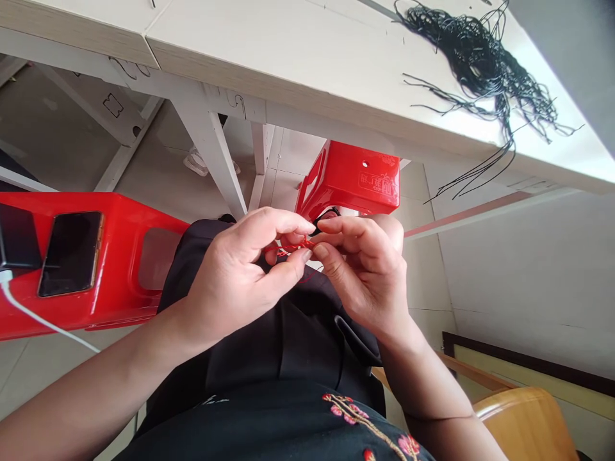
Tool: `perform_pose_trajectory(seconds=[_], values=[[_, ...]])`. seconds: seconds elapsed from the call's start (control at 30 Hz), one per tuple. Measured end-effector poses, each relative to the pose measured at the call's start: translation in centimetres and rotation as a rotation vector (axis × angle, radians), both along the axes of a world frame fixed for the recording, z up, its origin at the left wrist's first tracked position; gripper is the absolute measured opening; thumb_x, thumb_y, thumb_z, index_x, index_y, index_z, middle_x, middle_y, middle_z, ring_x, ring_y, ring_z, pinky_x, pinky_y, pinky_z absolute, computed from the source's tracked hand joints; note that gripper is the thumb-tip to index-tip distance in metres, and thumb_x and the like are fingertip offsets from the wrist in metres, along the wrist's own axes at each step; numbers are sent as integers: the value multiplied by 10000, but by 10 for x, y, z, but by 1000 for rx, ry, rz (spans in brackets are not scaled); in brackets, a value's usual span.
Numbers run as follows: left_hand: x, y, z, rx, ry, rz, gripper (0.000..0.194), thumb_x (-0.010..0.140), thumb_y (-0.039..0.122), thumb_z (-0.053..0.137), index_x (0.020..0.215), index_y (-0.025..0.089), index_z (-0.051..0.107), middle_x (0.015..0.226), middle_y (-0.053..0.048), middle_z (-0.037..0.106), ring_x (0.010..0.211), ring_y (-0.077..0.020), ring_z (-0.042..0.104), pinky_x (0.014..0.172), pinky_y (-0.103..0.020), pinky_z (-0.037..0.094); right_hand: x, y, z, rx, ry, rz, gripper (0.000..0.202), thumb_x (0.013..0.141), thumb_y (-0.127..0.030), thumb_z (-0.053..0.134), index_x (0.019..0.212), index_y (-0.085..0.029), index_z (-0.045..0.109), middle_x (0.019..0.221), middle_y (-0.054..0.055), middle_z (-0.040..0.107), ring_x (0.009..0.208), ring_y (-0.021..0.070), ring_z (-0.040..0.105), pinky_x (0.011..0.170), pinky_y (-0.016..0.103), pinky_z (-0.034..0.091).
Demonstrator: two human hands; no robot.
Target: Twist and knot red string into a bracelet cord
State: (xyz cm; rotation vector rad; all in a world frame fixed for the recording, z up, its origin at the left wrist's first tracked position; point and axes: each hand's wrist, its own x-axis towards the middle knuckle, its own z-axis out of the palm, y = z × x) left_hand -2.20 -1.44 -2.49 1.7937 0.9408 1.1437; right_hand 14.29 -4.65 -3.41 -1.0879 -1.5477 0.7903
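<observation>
Over my lap, a thin red cord (293,246) runs between my two hands, twisted or knotted where the fingertips come together. My left hand (250,262) pinches it with thumb and fingers. From the other side my right hand (365,262) grips the same cord, thumb against the index finger. A loose red strand hangs below the fingertips. Part of the cord is hidden behind my fingers, so the exact form of the knot does not show.
A bundle of black cords (485,61) lies on the white table (288,45), some ends hanging over its edge. On a red stool (120,256) at left rest a phone (71,253) and a black box with a white cable (43,317). Another red stool (360,176) stands under the table.
</observation>
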Motion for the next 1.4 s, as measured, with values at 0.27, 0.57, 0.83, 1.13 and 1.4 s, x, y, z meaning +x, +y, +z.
perform_pose_trajectory(seconds=[0.27,0.57,0.83,1.13,1.4], values=[[0,3,1,-159,-52,17,165,806,105,643,935,200,683,823,25,701,691,-86,664,612,-163,552,-2,-1,2,-3,-30,1,247,908,-119,576,1120,-242,552,900,-8,712,804,118,711,710,254,593],[0,2,5,-140,-55,114,271,760,52,658,986,202,648,755,45,661,683,-73,647,605,-148,546,-5,6,5,530,-584,-316,139,834,-95,650,893,-215,611,830,34,702,776,172,650,722,347,513],[2,-5,5,-63,24,121,338,736,31,660,1031,192,628,780,55,641,679,-59,636,642,-151,541,-8,10,-2,595,-719,-289,140,809,-81,644,804,-203,574,734,20,670,703,166,598,618,315,465],[3,-4,8,-161,18,79,294,754,55,643,1012,194,619,751,49,661,647,-76,653,610,-158,556,-7,12,0,480,-550,-225,189,791,-37,560,767,-217,511,666,6,614,644,159,583,623,319,499],[4,-5,10,-145,47,124,339,738,89,661,1039,228,590,751,44,672,626,-110,656,651,-228,583,-4,9,-3,570,-660,-261,190,824,-74,609,861,-256,569,745,12,652,760,196,627,698,361,502]])
